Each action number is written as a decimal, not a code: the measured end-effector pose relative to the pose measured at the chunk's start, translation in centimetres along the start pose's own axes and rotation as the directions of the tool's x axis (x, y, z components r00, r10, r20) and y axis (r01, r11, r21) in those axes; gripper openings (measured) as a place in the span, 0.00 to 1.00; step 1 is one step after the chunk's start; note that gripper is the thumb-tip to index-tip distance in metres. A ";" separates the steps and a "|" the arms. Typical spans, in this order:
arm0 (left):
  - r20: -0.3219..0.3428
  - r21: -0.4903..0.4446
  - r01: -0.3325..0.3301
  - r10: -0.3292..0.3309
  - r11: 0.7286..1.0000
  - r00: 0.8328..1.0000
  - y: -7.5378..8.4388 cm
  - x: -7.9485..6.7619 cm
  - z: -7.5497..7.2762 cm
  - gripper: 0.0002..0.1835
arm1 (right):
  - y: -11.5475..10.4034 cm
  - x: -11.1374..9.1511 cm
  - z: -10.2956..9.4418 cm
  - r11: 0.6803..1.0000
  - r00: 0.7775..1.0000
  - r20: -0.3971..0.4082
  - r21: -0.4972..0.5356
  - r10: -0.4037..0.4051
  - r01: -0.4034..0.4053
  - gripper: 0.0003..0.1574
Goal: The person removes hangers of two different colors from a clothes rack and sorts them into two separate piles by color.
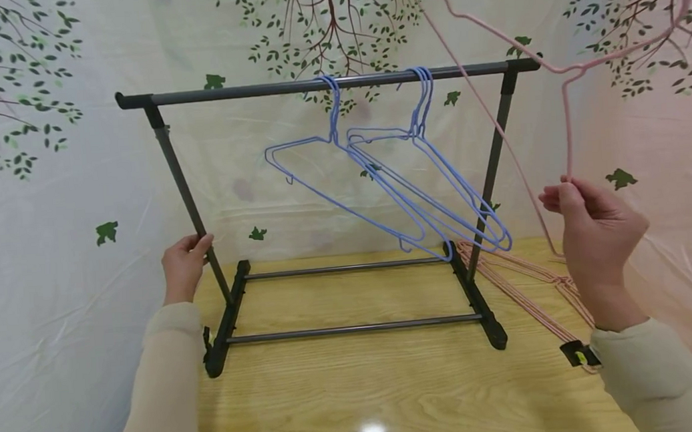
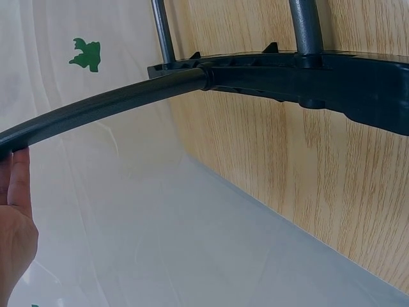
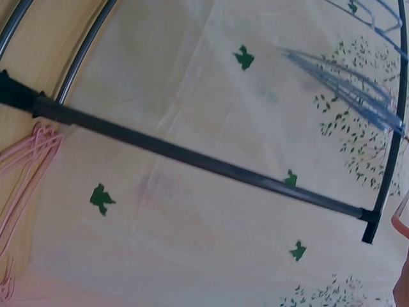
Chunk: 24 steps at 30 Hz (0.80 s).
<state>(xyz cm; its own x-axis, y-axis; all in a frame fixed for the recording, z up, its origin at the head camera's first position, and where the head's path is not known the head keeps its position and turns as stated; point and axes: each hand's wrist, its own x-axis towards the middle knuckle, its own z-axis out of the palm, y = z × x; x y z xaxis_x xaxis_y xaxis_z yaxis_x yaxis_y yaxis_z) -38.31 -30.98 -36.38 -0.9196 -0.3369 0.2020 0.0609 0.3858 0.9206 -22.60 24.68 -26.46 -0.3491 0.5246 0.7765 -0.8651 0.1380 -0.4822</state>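
My left hand (image 1: pixel 183 267) grips the left post (image 1: pixel 177 171) of a black clothes rack low down, thumb in front. In the left wrist view, the fingers of that hand (image 2: pixel 15 233) touch the post (image 2: pixel 115 101). Off to the right, my right hand (image 1: pixel 603 238) pinches a pink clothes hanger (image 1: pixel 579 67) by its wire, raised in front of the rack's right end with the hook pointing right. Several blue hangers (image 1: pixel 335 128) hang in two groups from the top bar (image 1: pixel 223 93). In the right wrist view, only a sliver of the hand (image 3: pixel 402 275) shows.
More pink hangers (image 1: pixel 523 300) lie in a pile on the wooden table (image 1: pixel 358 382), right of the rack's foot (image 1: pixel 489 323). A small black tag (image 1: pixel 572 354) is near them. Patterned cloth (image 1: pixel 236 197) surrounds the table at back and sides.
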 end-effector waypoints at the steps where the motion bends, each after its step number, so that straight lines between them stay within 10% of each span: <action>1: -0.001 0.000 0.001 -0.001 1.000 1.000 0.0 0.0 0.0 0.32 | -0.1 0.1 -0.3 1.000 1.000 -0.007 -0.008 -0.007 0.007 0.10; 8: -0.004 -0.008 0.012 -0.012 1.000 1.000 0.3 -0.3 -0.1 0.30 | 0.7 1.1 -3.3 1.000 0.995 -0.096 -0.007 -0.010 0.009 0.11; 13: 0.004 -0.009 0.016 -0.015 1.000 1.000 0.4 -0.3 -0.1 0.31 | 1.5 1.5 -6.3 0.975 0.992 -0.102 -0.219 -0.068 0.044 0.12; 24: 0.004 0.002 0.008 -0.008 1.000 1.000 0.3 -0.1 -0.1 0.31 | 2.3 1.1 -10.8 0.881 0.966 -0.242 -0.434 0.087 -0.188 0.13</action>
<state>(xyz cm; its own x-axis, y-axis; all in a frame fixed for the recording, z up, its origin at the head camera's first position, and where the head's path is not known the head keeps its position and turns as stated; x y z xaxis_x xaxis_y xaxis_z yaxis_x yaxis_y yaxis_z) -38.12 -30.91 -36.10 -0.9218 -0.3361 0.1935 0.0530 0.3850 0.9214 -21.11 34.67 -31.06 -0.3251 0.7225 0.6102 -0.5403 0.3876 -0.7469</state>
